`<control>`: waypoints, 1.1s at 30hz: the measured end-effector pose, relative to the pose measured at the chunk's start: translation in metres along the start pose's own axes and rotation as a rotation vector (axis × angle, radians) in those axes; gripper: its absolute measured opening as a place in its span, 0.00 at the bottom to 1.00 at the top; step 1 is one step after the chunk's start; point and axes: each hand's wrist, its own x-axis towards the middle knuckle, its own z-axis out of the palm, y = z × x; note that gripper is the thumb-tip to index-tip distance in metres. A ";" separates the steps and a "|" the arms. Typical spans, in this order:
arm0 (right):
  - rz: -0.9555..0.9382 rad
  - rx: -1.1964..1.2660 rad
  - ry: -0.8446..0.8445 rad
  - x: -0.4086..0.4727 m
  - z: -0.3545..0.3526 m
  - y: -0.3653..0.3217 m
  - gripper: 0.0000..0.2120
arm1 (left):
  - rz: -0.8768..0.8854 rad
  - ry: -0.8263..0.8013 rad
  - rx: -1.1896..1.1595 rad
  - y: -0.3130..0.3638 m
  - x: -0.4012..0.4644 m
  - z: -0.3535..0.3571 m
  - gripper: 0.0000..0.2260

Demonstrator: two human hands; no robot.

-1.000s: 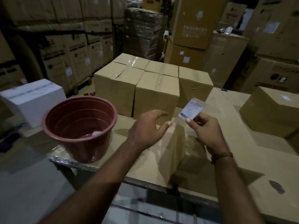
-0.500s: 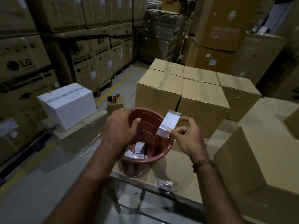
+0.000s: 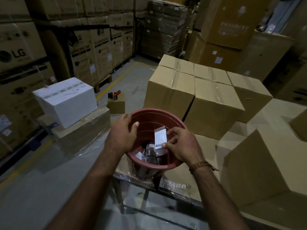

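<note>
Warehouse packing table (image 3: 179, 180): within the last half-second the red-brown bucket (image 3: 149, 128), standing at the table's near left corner, has been taken by its left rim. The left hand (image 3: 124, 133) is now curled there, thumb inside the wall. The labelled packet (image 3: 160, 138), held above the rim a moment ago, has been lowered into the bucket's mouth. It is pinched near its lower edge between thumb and fingertips of the right hand (image 3: 181, 146) and kept upright, barcode towards the camera, above the loose packets (image 3: 149, 151) lying at the bottom. Only the drop is judged to remain for this piece, since the pinch has not yet been released. Counted: at least five sealed brown cartons (image 3: 214, 103) are grouped just beyond the bucket, and one further carton (image 3: 259, 163) is seen near right. One white box (image 3: 64, 100) is set far left, and one small brown box (image 3: 116, 104) is seen on the floor beyond. One bucket is in use. One packet is held, and at least two more are made out in the bottom, the rest being lost in shadow.
</note>
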 end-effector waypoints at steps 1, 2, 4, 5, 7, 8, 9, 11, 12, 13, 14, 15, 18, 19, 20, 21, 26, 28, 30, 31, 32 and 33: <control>0.006 -0.002 0.000 0.001 0.002 -0.001 0.20 | 0.007 -0.003 -0.012 -0.002 0.000 0.000 0.19; 0.014 0.003 -0.005 0.002 0.004 -0.003 0.20 | 0.012 -0.005 -0.020 -0.004 0.000 0.000 0.19; 0.015 0.022 -0.016 0.004 0.007 -0.008 0.20 | 0.018 -0.004 -0.020 -0.006 -0.001 0.000 0.20; 0.011 0.035 -0.013 0.006 0.008 -0.011 0.20 | 0.019 -0.005 -0.019 -0.007 -0.001 0.000 0.20; 0.009 0.023 0.028 0.009 0.011 -0.018 0.18 | 0.021 -0.006 -0.019 -0.007 -0.001 0.000 0.20; 0.015 -0.023 0.059 0.010 0.012 -0.020 0.18 | 0.024 -0.008 -0.018 -0.008 -0.001 0.000 0.20; 0.025 -0.086 0.089 0.012 0.014 -0.022 0.19 | 0.029 -0.013 -0.017 -0.008 -0.001 0.000 0.20; 0.049 -0.186 0.150 0.012 0.017 -0.023 0.19 | 0.035 -0.023 -0.017 -0.009 -0.001 -0.001 0.20; 0.058 -0.201 0.183 0.011 0.018 -0.023 0.18 | 0.039 -0.026 -0.020 -0.009 -0.001 -0.001 0.19; 0.061 -0.199 0.218 0.009 0.018 -0.022 0.18 | 0.040 -0.024 -0.025 -0.009 -0.002 -0.001 0.19; 0.063 -0.187 0.246 0.007 0.017 -0.021 0.17 | 0.038 -0.015 -0.024 -0.008 -0.003 -0.002 0.19; 0.066 -0.169 0.268 0.004 0.015 -0.020 0.16 | 0.036 -0.001 -0.014 -0.006 -0.004 -0.002 0.19; 0.082 -0.110 0.317 -0.006 0.005 -0.012 0.13 | 0.059 0.050 0.071 0.000 -0.006 -0.004 0.21; 0.084 -0.089 0.333 -0.010 0.001 -0.009 0.13 | 0.077 0.060 0.095 0.003 -0.006 -0.003 0.22; 0.085 -0.064 0.346 -0.014 -0.003 -0.006 0.12 | 0.099 0.073 0.106 0.007 -0.007 -0.003 0.23; 0.084 -0.041 0.354 -0.017 -0.008 -0.003 0.10 | 0.124 0.085 0.108 0.011 -0.008 -0.001 0.23; 0.077 0.032 0.413 -0.033 -0.033 0.017 0.07 | 0.244 0.105 0.090 0.042 -0.016 0.016 0.22; 0.074 0.031 0.445 -0.037 -0.044 0.027 0.08 | 0.270 0.076 0.076 0.056 -0.019 0.025 0.22; 0.070 0.022 0.464 -0.041 -0.056 0.039 0.09 | 0.287 0.037 0.053 0.072 -0.023 0.035 0.23; 0.067 0.024 0.472 -0.044 -0.062 0.045 0.10 | 0.297 0.022 0.046 0.081 -0.026 0.040 0.23; 0.065 0.027 0.482 -0.046 -0.068 0.052 0.10 | 0.311 0.010 0.044 0.090 -0.030 0.046 0.23; 0.066 0.025 0.493 -0.048 -0.075 0.061 0.10 | 0.330 0.000 0.044 0.099 -0.034 0.051 0.22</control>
